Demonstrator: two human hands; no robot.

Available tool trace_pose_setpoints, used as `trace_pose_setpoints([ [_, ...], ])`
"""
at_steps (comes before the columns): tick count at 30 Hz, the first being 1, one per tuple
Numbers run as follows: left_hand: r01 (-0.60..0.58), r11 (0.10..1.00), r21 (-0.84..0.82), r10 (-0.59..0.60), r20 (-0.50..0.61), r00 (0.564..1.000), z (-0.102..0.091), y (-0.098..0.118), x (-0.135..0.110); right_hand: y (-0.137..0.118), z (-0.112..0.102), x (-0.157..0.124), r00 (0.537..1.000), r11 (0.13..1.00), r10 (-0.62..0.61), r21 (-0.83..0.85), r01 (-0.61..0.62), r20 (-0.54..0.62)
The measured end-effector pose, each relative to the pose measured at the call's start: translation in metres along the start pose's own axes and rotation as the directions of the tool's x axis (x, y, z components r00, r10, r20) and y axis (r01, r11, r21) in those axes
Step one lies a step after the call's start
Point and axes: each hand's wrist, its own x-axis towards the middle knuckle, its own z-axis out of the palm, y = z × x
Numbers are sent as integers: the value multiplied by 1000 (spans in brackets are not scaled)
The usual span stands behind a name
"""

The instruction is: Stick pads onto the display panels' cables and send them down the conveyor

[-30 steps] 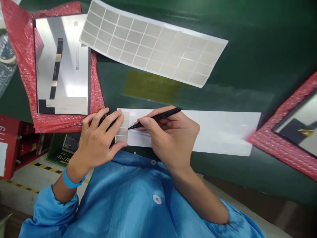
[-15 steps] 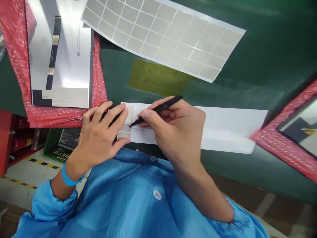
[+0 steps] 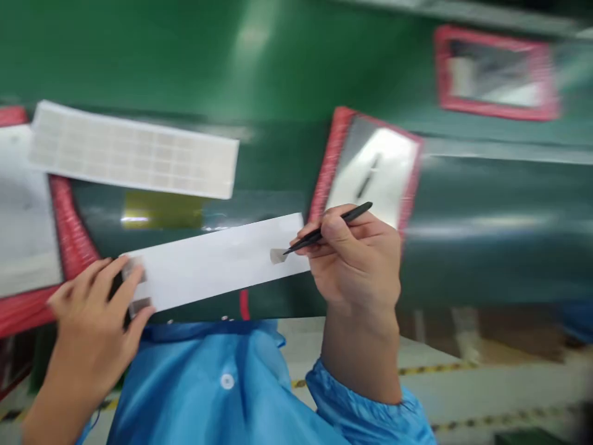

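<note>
My right hand (image 3: 359,266) pinches slim black tweezers (image 3: 356,212), their pointed tip toward the left. At that tip is a small grey sticker (image 3: 277,256), over the right end of a white backing strip (image 3: 208,266). Whether the sticker touches the strip I cannot tell. My left hand (image 3: 92,309) rests with fingers spread on the strip's left end. Partly under those fingers are a few grey sticker pieces (image 3: 140,304).
A sheet of grey square stickers (image 3: 134,151) lies behind the strip, near a yellow translucent patch (image 3: 162,209). Display panels on pink bubble wrap lie at left (image 3: 28,210), beyond my right hand (image 3: 393,151) and far right (image 3: 504,74). The green table's front edge is close to my body.
My right hand with the tweezers has moved right, away from my left hand, and a grey sticker now shows at the tip. The strip is tilted, and the view has swung right.
</note>
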Motion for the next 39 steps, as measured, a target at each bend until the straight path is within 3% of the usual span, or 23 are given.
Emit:
trace_pose_setpoints([
  [3,-71,995,-66,61,-146,987,-3,30,36,-11,-69,35,979,990,-89,-124,67,-182],
  [6,-252,947,-201,208,-218,953,8,89,87,-11,-110,60,956,983,-110,-173,63,-274],
  [9,-351,896,-273,303,-201,931,40,148,134,-6,-117,74,945,984,-94,-173,40,-314],
  [12,-367,886,-282,322,-194,927,75,180,164,-6,-108,77,941,986,-90,-161,38,-326],
  [16,-340,889,-308,289,-198,937,96,186,175,-12,-94,70,943,988,-46,-156,-7,-329],
  [23,-316,886,-339,297,-109,949,87,186,173,-23,-83,58,941,970,48,-210,-124,-334],
  [39,-291,877,-383,279,-89,956,82,191,174,-32,-80,56,944,960,37,-249,-125,-329],
])
